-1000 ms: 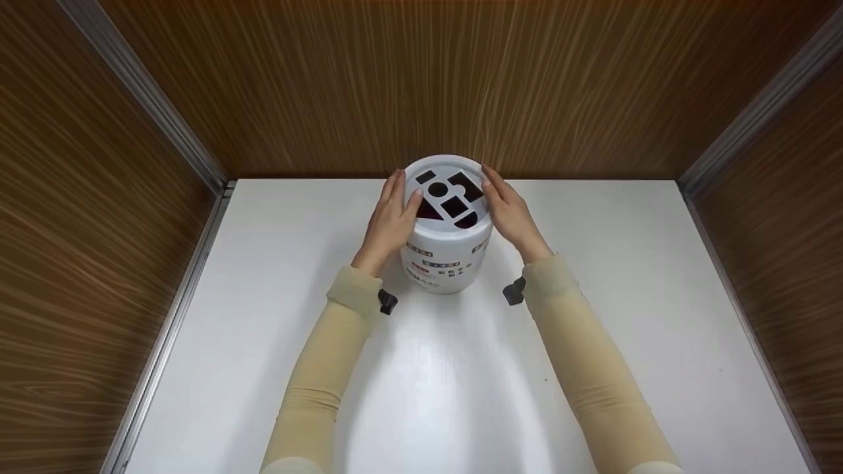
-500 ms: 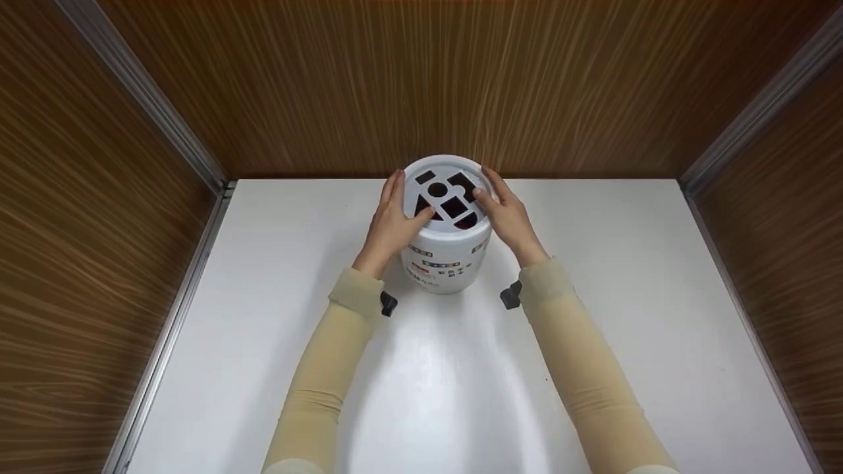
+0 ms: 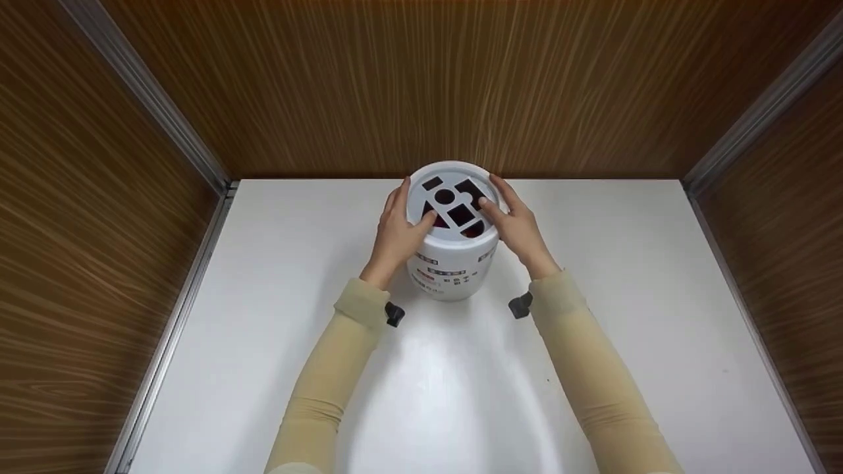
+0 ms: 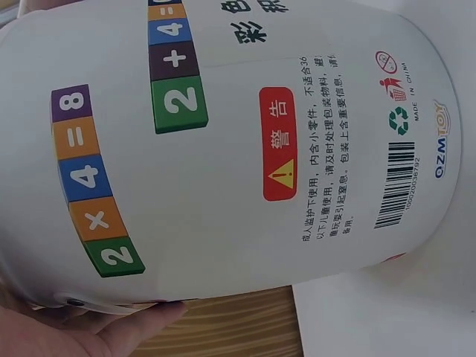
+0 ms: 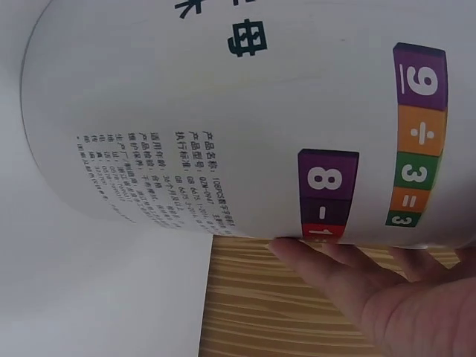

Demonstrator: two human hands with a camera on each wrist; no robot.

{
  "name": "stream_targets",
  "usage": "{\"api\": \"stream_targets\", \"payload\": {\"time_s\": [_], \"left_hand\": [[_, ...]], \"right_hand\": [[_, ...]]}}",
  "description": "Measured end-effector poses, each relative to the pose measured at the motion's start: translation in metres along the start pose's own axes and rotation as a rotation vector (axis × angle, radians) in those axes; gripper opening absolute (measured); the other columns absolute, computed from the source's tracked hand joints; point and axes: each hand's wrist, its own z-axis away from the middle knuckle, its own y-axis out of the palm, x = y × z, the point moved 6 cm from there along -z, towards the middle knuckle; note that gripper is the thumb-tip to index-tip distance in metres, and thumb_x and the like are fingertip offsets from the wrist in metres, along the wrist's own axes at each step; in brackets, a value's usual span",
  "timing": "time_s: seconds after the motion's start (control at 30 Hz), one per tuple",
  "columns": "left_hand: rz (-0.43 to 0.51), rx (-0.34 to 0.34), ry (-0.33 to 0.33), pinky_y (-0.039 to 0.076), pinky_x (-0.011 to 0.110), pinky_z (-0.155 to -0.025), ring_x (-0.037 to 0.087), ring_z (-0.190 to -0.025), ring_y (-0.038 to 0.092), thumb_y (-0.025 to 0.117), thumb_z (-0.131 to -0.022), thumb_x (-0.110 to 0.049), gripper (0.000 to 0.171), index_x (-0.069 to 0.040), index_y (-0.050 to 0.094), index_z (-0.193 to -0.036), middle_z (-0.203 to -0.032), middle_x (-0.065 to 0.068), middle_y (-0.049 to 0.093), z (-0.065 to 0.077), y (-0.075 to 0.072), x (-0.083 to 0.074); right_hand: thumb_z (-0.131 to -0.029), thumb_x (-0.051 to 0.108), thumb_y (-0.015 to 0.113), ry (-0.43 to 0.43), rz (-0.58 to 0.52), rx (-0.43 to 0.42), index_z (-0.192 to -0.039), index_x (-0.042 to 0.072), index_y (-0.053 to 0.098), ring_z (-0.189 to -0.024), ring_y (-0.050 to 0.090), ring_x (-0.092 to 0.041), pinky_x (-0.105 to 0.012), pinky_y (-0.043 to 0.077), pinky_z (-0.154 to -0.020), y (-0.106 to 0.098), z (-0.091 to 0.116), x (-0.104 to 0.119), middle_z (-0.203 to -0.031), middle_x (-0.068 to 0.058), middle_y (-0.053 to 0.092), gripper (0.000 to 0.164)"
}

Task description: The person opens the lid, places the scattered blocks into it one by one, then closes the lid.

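From the head view, a white tub (image 3: 451, 253) stood upright on the white desk (image 3: 263, 368), toward its far edge and close to the wood-grain back wall (image 3: 421, 85). Its lid (image 3: 453, 203) carried dark cut-outs — a circle, rectangles, a triangle and a half-round. The left hand (image 3: 398, 234) lay against the tub's left side with the fingers wrapped along the rim and the thumb on top of the lid; the right hand (image 3: 520, 227) mirrored it on the right side, thumb likewise over the lid's edge. Both forearms wore beige sleeves (image 3: 323, 388), each with a small dark clip at the wrist.

From the left wrist view, the tub (image 4: 223, 149) filled the frame, showing coloured number squares, a red warning label (image 4: 279, 145), a barcode (image 4: 405, 186) and printed text. A part of the left hand (image 4: 89, 331) pressed against the rim at the bottom edge.

From the right wrist view, the tub (image 5: 223, 111) showed more coloured number squares — purple, orange, green — and small print. The right hand (image 5: 372, 290) curled its fingers around the rim, with the wooden wall (image 5: 260, 305) behind
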Motion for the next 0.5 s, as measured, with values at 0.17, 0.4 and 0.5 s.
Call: {"api": "stream_targets", "payload": {"time_s": [0.17,0.4,0.5], "left_hand": [[0.004,0.027,0.021,0.029,0.043,-0.115,0.028,-0.14,0.033,0.061,-0.093,-0.033,0.078,-0.014,0.021,-0.157,-0.157,0.009,0.027,0.005,0.005,-0.004],[-0.008,0.042,0.067,0.029,0.041,-0.115,0.027,-0.14,0.034,0.06,-0.096,-0.031,0.073,-0.013,0.023,-0.157,-0.155,0.01,0.031,0.014,0.011,-0.012],[-0.005,0.053,0.078,0.03,0.042,-0.114,0.028,-0.14,0.034,0.058,-0.096,-0.031,0.072,-0.013,0.024,-0.156,-0.155,0.01,0.032,0.018,0.013,-0.015]], "right_hand": [[-0.093,0.059,0.054,-0.03,0.07,-0.043,-0.155,0.03,0.028,-0.146,0.019,-0.027,-0.056,0.022,-0.115,-0.006,0.014,-0.002,-0.161,-0.002,0.022,0.073],[-0.095,0.057,0.053,-0.036,0.107,-0.099,-0.155,0.028,0.029,-0.146,0.021,-0.029,-0.055,0.018,-0.116,-0.013,0.034,-0.003,-0.159,-0.005,0.027,0.071],[-0.095,0.057,0.052,-0.04,0.114,-0.122,-0.155,0.027,0.029,-0.145,0.023,-0.029,-0.053,0.02,-0.116,-0.014,0.043,-0.003,-0.158,-0.006,0.029,0.072]]}}
